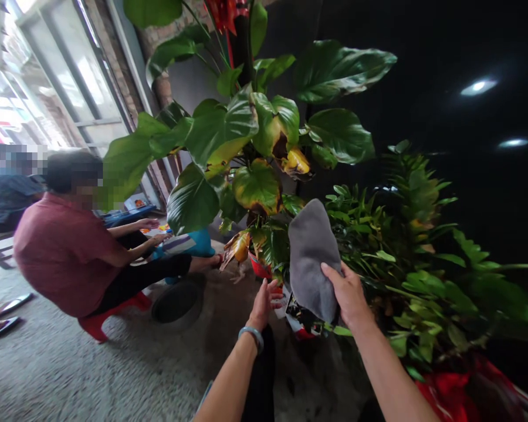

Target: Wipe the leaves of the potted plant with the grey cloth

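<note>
My right hand (347, 288) grips a grey cloth (313, 258) by its lower right side, thumb laid across the front. The cloth hangs upright, folded or mitt-like in shape. To its left, my left hand (265, 305) is raised with fingers apart and nothing in it; a bluish bangle (251, 339) circles that wrist. Just behind both hands stands a tall potted plant with broad glossy leaves (222, 132). Some lower leaves are yellow and brown, and a withered leaf (237, 249) droops near the red pot (260, 266).
Smaller green plants (369, 228) crowd the right side before a dark wall (466, 53). At left, a person in a red shirt (68, 240) sits on a red stool (92, 325). A black basin (176, 305) stands on the concrete floor (127, 381). Another person (9, 193) sits farther back.
</note>
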The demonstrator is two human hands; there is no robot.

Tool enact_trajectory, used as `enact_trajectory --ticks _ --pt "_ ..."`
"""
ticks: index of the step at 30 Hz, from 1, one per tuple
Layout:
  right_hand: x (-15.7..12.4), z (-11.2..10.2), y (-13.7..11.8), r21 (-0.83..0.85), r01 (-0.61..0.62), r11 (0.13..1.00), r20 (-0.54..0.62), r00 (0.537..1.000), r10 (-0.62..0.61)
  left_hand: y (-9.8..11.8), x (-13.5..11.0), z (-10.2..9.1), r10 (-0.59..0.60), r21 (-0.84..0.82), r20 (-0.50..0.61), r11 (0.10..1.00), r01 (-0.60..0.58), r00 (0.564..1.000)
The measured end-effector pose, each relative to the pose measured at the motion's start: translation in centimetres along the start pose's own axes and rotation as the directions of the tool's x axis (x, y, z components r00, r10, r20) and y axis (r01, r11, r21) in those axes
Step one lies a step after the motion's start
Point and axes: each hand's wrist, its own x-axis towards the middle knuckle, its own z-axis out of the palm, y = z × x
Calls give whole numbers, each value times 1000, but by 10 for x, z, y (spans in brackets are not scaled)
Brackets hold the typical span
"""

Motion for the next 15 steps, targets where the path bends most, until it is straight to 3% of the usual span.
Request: enact_trajectory --ticks 2,5,8,10,12,14,15 --pt "2 -6 17 -66 -90 994 5 996 90 -1 2 2 30 17 -75 999 -29 997" --pt "-14 -13 40 -158 -199 967 157 962 224 2 3 7 76 14 -195 997 -75 978" --pt "-31 -20 38 -175 -217 960 259 931 257 5 1 14 121 30 -327 993 -118 937" --pt "-35 -26 27 -161 -216 963 286 923 255 6 -3 18 219 83 -434 976 -204 874" --pt "-35 -35 18 -146 -222 964 298 919 257 7 -7 24 350 165 -525 936 -311 776" --pt "-34 -47 16 -128 -254 959 265 923 279 7 -12 32 455 237 -540 889 -391 708" --pt "-35 -54 18 -112 -279 954 218 929 298 9 -14 37 494 263 -518 869 -419 698"
